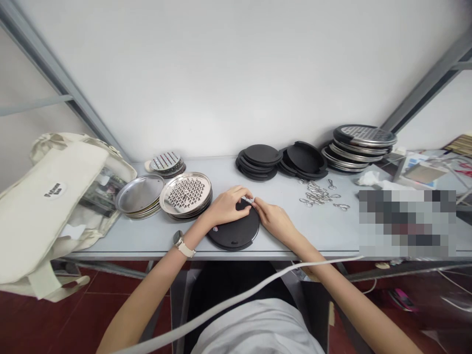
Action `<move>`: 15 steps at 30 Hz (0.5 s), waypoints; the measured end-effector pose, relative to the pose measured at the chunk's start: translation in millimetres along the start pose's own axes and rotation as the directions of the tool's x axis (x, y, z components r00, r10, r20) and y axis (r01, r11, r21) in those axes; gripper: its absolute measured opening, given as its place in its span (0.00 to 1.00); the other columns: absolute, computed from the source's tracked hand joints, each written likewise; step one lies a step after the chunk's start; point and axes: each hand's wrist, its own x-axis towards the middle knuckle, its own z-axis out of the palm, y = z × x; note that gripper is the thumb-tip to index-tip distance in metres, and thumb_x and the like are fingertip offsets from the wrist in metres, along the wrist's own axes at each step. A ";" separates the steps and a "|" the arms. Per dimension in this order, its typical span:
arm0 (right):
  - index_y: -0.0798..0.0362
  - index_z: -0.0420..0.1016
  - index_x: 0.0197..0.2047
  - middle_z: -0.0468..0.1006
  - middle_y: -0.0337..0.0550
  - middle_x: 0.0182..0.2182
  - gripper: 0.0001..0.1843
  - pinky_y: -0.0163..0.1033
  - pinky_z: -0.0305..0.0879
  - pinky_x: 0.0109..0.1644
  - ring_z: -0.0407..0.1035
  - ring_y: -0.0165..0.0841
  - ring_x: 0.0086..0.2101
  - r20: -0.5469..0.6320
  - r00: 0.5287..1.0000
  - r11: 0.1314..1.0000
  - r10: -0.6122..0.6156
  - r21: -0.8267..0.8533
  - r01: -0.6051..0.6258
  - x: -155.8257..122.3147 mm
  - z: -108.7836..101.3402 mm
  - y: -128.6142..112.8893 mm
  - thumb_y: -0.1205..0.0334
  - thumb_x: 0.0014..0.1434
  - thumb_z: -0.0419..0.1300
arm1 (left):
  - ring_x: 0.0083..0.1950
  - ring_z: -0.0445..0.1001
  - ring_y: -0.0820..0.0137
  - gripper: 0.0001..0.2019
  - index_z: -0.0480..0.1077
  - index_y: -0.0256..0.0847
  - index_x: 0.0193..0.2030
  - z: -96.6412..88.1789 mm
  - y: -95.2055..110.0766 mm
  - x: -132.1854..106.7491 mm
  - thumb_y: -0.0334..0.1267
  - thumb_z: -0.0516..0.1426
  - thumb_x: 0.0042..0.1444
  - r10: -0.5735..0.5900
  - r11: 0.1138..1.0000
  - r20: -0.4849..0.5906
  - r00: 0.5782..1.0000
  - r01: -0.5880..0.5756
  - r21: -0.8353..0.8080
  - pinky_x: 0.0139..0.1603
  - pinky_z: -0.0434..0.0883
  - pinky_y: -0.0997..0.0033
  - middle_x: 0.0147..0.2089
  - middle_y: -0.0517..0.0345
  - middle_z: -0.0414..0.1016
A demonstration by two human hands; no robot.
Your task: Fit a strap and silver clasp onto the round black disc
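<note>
Two hands [226, 206] [275, 221], metal clip [249, 199], disc [236, 232] rim

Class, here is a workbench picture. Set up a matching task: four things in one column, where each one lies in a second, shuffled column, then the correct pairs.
Things
1. small metal piece
2. black disc
3. pile of metal clips
4. cream bag

Places
A. at the left end of the table
B. pinched between the left hand and the right hand
C. flat on the table, under both hands
D. loose on the table, right of the hands

Pairs: 1-B, 2-C, 3-D, 4-A
</note>
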 end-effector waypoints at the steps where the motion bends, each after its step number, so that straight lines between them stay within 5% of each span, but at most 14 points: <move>1: 0.50 0.66 0.45 0.80 0.42 0.29 0.14 0.34 0.52 0.28 0.74 0.36 0.27 0.001 1.000 1.000 -0.001 -0.002 0.001 0.1 0.0 0.1 0.59 0.69 0.41 | 0.35 0.68 0.73 0.10 0.66 0.40 0.43 0.2 -0.3 0.3 0.31 0.55 0.53 0.000 1.000 0.002 1.000 0.000 -0.012 0.41 0.66 0.72 0.42 0.58 0.70; 15: 0.50 0.65 0.41 0.77 0.41 0.26 0.13 0.34 0.51 0.27 0.72 0.36 0.25 -0.019 0.999 0.999 0.038 0.027 -0.037 -1.1 -0.8 -1.2 0.58 0.68 0.41 | 0.27 0.65 0.78 0.14 0.67 0.42 0.45 2.3 -3.6 1.6 0.32 0.57 0.50 -0.088 0.986 0.019 0.996 0.089 -0.140 0.35 0.66 0.75 0.38 0.61 0.72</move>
